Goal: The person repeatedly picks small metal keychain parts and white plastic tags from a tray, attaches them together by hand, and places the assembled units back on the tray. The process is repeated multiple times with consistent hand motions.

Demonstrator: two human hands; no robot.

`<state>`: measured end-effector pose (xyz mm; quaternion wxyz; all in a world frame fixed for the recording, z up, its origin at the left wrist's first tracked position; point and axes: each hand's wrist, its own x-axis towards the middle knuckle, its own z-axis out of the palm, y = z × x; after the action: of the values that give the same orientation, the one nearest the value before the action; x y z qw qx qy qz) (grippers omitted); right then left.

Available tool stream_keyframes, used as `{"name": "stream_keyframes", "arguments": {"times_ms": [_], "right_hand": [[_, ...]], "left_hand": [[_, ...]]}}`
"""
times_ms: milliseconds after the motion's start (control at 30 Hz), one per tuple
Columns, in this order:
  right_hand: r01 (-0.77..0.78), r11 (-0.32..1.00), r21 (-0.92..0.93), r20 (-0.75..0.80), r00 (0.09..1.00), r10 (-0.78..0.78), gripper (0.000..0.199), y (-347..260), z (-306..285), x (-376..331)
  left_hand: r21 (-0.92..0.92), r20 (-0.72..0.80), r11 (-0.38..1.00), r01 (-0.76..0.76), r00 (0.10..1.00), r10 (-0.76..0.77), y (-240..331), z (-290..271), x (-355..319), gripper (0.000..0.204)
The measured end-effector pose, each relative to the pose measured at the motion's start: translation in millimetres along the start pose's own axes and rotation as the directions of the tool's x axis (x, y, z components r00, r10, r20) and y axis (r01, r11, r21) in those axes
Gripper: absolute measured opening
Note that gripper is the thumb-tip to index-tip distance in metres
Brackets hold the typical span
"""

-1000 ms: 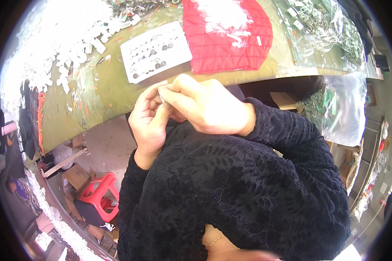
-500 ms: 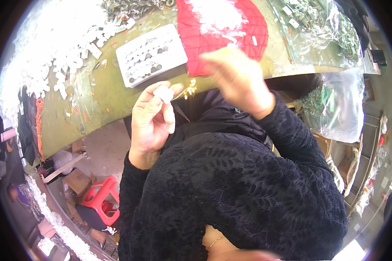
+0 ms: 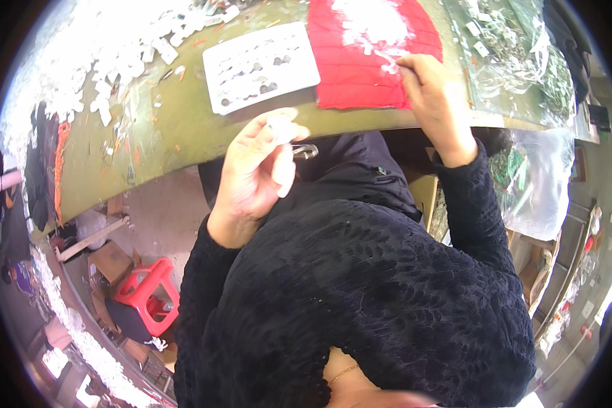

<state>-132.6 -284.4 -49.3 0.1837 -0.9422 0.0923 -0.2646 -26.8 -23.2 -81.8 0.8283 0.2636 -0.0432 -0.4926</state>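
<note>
My left hand is closed in a pinch around a small white card, in front of the table edge. A thin shiny metal loop, perhaps jewellery, hangs beside the card over my lap. My right hand reaches over a red quilted cloth, thumb and fingers pressed together. Its fingertips are at the near edge of a heap of small whitish, clear pieces. Whatever they pinch is too small to make out. Between my hands, farther back, lies a white tray with rows of small round dark and silvery pieces.
White cards pile up on the left of the green tabletop. At the right lie clear plastic bags with tangled metal pieces. Another clear bag hangs below the edge. A red stool and cardboard box stand on the floor.
My right hand has swung right and come to the heap on the red cloth, its fingers now pinched. My left hand still holds the card; the dangling metal has shifted and glints less golden.
</note>
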Motion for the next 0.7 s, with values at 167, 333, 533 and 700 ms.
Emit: {"name": "stream_keyframes", "arguments": {"times_ms": [167, 333, 533, 700], "right_hand": [[-0.216, 0.838, 0.502, 0.267, 0.960, 0.088, 0.018, -56, -3, 4], [0.021, 0.810, 0.587, 0.268, 0.938, -0.219, 0.018, -86, 13, 13], [0.161, 0.820, 0.549, 0.270, 0.895, -0.357, 0.014, -89, 16, 18], [0.151, 0.809, 0.569, 0.347, 0.848, -0.402, 0.018, -92, 8, 22]], "left_hand": [[0.068, -0.011, 0.995, 0.075, 0.997, -0.074, -4, 5, 1, 0.041], [-0.019, 0.048, 0.998, 0.052, 0.998, -0.051, -1, 8, -5, 0.027], [0.062, 0.019, 0.998, 0.032, 0.999, -0.033, 2, 9, -8, 0.025], [0.160, 0.008, 0.985, 0.069, 0.997, -0.071, 6, 9, -11, 0.022]]}}
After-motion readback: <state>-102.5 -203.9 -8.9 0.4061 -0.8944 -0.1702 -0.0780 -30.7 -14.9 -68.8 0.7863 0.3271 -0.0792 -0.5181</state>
